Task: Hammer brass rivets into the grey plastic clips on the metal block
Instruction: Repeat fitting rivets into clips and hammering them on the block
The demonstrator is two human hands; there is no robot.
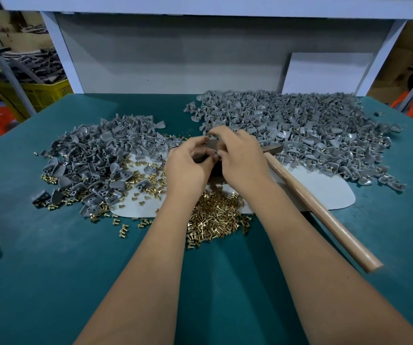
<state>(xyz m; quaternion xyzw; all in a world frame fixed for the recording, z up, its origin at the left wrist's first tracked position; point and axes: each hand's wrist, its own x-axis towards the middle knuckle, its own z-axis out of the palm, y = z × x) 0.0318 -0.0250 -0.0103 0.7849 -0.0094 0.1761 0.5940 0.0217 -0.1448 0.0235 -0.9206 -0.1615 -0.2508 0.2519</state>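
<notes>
Green table [51, 270]; both hands [215, 158] curled over metal block [211, 145].

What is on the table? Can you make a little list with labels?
left hand: fingers curled at the metal block
right hand: fingers curled over the block, what they pinch is too small to tell
metal block: mostly hidden by both hands
hammer: lying to the right, unheld
brass rivets: heap near the wrists
grey clips: big pile right, smaller pile left
</notes>
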